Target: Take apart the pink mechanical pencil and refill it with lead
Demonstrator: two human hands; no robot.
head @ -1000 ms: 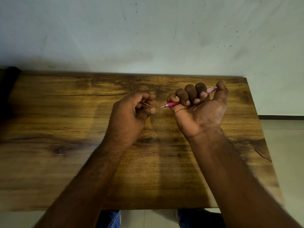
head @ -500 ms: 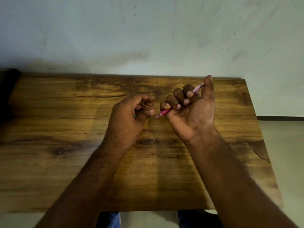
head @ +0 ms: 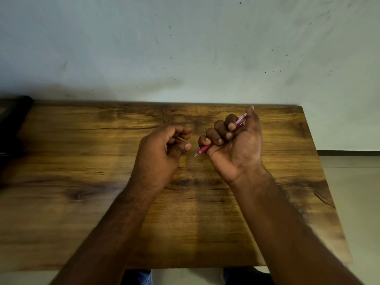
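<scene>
Right fingers [head: 219, 132] gripping pink pencil [head: 202, 150], tip now tilted lower

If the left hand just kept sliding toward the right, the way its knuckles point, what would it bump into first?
Most likely the tip of the pink mechanical pencil, which the right hand grips pointing toward the left hand. Depth is hard to judge from this one view.

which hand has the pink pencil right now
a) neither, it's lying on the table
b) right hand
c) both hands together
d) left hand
b: the right hand has its fingers curled round the pink pencil, with the tip poking out toward the left hand, which does not touch it; both are held above the table.
</scene>
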